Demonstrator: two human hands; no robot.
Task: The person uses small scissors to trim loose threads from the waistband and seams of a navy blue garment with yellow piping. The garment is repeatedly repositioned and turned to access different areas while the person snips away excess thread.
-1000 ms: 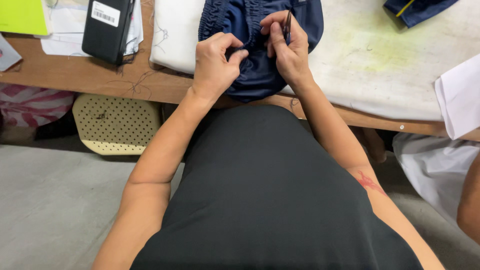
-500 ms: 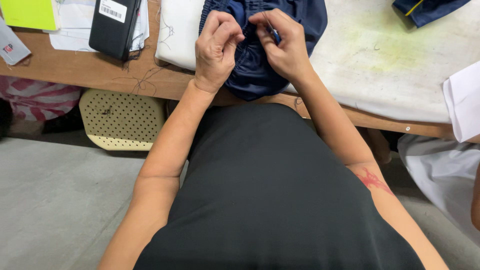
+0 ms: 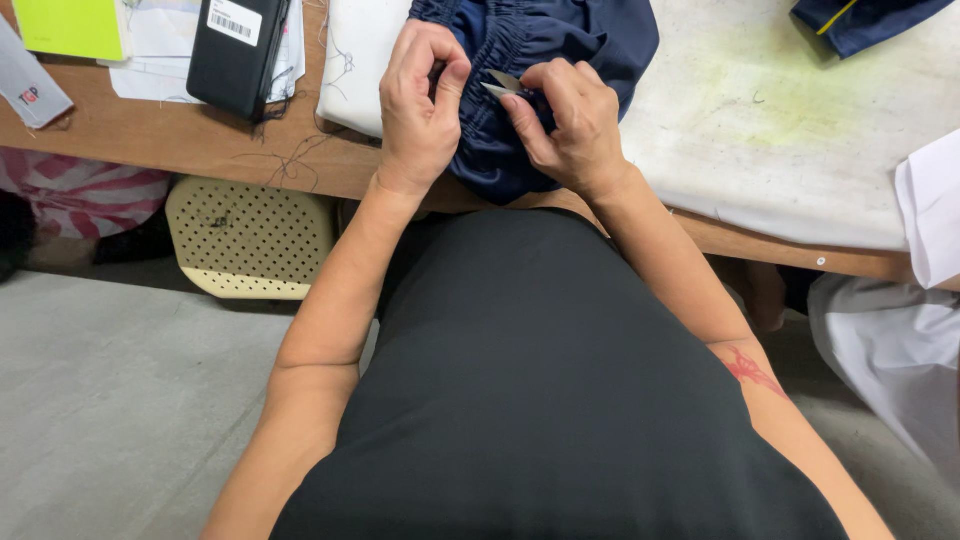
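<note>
We are looking down at our own two hands working at the near edge of the worktop (image 3: pixel 200 150). Our left hand (image 3: pixel 420 100) is curling its fingers tightly into the gathered, elasticated band of a navy garment (image 3: pixel 560 40), pinching a fold of the cloth between thumb and fingertips. Our right hand (image 3: pixel 565 125) is gripping a small metal blade (image 3: pixel 503 85) between thumb and forefinger, its pale tip pointing toward the left hand and touching the same bunched seam (what exactly the tip is meeting is hidden by the fingers). The two hands are sitting just beside each other, nearly touching.

The navy garment is lying partly on a white padded cover (image 3: pixel 800 130) spread over the worktop, and its lower part is hanging over the near edge toward our black top. To the left, a black phone-like device (image 3: pixel 237 52) is resting on some papers (image 3: pixel 150 50), with a yellow-green sheet (image 3: pixel 70 25) beside them and loose threads trailing near the edge. Another dark blue piece of cloth (image 3: pixel 865 18) is lying at the far right corner. Under the worktop, a cream perforated basket (image 3: pixel 250 238) is standing on the grey floor.
</note>
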